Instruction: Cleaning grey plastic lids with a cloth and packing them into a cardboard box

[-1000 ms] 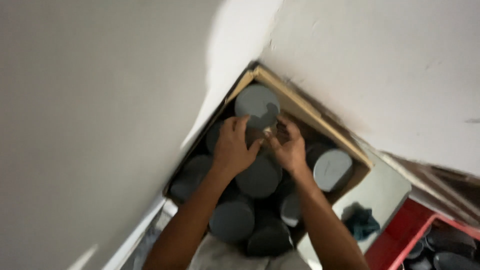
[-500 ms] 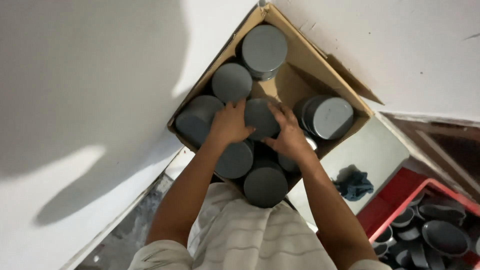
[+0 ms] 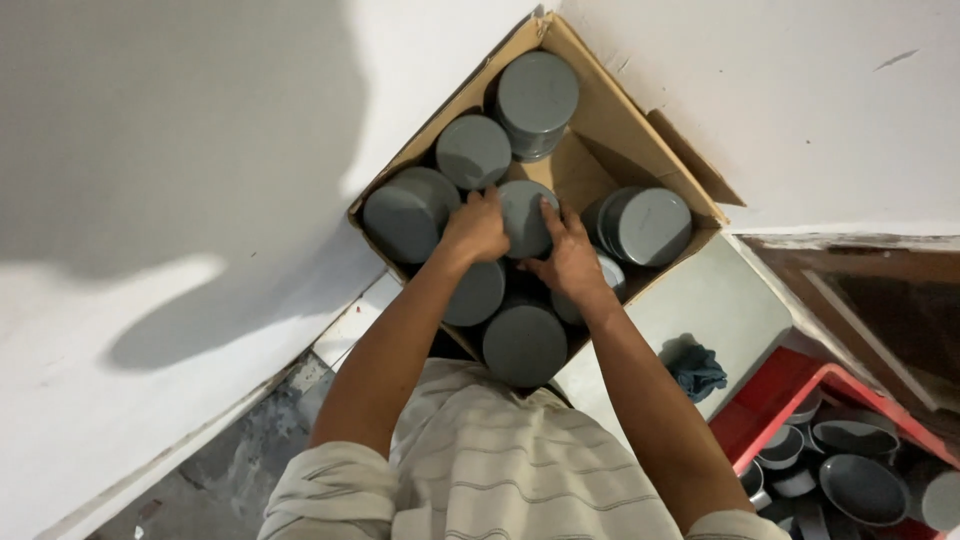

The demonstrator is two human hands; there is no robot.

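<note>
We look down on an open carton [image 3: 600, 110] in the upper middle of the frame, packed with grey caps standing end-up. Both our hands are on one of them, the centre cap [image 3: 524, 215], just above the middle of the picture.

Our left hand [image 3: 476, 226] sits on the cap's left side, fingers curled over its rim. Our right hand [image 3: 568, 252] sits on its right and lower side, with the thumb and fingertips spread along the edge. The fingers of both hands are closed against the cap from opposite sides, so it lies directly between them. Neither hand is nearer; both touch it.

The cap's round flat face points up at the camera, so we judge its axis runs down into the carton, along our line of sight. It has no long side across the picture.

Other caps crowd it:
- A large cap [image 3: 408, 212] lies just to its left, partly under our left wrist.
- Another cap [image 3: 473, 150] lies to its upper left.
- A tall one [image 3: 537, 90] stands in the carton's top corner.
- A tilted one [image 3: 648, 225] lies to the right, beyond a patch of bare cardboard.
- A low cap [image 3: 524, 343] sits nearest our shirt.

At lower right a red crate [image 3: 765, 410] holds more grey fittings, and a blue rag [image 3: 696, 368] lies near it.
</note>
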